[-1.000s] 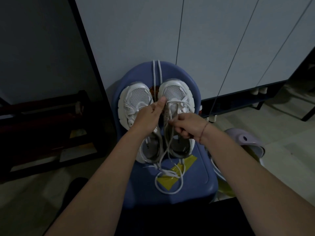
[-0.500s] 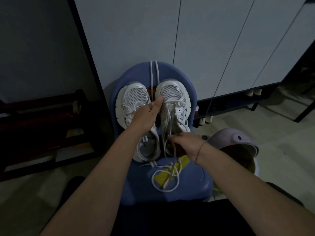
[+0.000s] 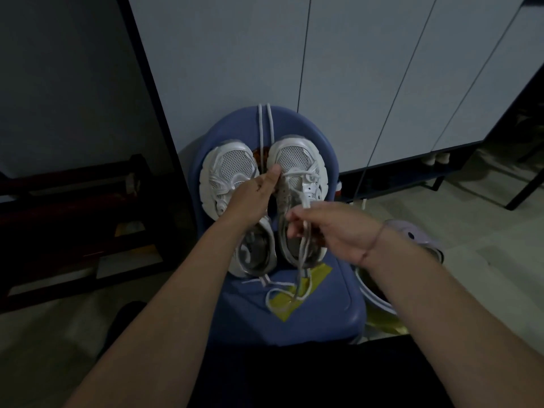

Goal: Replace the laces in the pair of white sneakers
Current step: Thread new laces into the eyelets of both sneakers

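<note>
White sneakers (image 3: 226, 172) side by side on a blue chair (image 3: 323, 313), toes toward the backrest. Left hand (image 3: 250, 198) curled round the front of the sneaker nearer the right hand (image 3: 332, 228), thumb pressed on its toe mesh. Right hand pinching the lace (image 3: 302, 260), lifted back from the heel toward the eyelets since half a second ago. Probably another pull through; lacing far from finished.

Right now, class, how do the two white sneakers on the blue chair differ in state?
The right sneaker has a white lace crossing its front eyelets; the left sneaker shows none where visible. The right hand pinches the right sneaker's lace and the left hand presses its toe with the thumb; the left sneaker just lies partly under that hand. Both are white, mesh-toed, side by side on the chair.
</note>
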A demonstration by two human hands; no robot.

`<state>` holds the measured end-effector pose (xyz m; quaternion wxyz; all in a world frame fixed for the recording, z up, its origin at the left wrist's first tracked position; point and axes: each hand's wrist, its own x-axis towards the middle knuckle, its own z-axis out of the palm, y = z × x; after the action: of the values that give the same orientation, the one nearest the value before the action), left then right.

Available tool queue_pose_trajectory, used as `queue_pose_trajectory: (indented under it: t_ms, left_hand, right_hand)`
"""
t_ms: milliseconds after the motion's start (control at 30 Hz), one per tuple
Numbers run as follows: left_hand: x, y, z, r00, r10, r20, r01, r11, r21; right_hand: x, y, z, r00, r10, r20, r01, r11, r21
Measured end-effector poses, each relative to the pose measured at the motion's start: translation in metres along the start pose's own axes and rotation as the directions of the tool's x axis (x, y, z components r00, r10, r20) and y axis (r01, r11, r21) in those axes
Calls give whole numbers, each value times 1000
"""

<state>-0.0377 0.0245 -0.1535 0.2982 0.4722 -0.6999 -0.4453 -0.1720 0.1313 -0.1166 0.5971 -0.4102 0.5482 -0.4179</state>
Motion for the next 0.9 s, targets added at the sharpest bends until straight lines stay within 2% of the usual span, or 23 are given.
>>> queue_pose_trajectory:
  t_ms: [167, 267, 400, 567, 767, 833, 900]
  left_hand:
    - [-1, 0, 0, 1000, -4, -11, 4, 1000, -14]
    - [-4, 0, 3, 1000, 20, -13, -21, 998, -68]
    - [-7, -2, 5, 996, 85, -28, -86, 996, -15]
    - [-13, -2, 5, 990, 138, -9, -137, 986, 91]
    - [-26, 16, 14, 973, 183, -139, -197, 975, -98]
    - [-36, 34, 17, 985, 128, -116, -144, 979, -145]
    - [-44, 46, 19, 1000, 1, 19, 4, 964, -267]
  right_hand:
    - [-46, -31, -22, 977, -125, 175, 60, 940, 337]
    - [-61, -38, -29, 956, -222, 191, 111, 879, 464]
    - [-69, -47, -31, 917, -327, 229, 134, 793, 594]
    - [-69, -47, -27, 947, -301, 110, 184, 793, 581]
    - [-56, -35, -21, 973, -215, 79, 138, 826, 546]
    - [-52, -31, -16, 979, -194, 68, 135, 856, 499]
    - [-52, -27, -11, 981, -171, 97, 110, 887, 448]
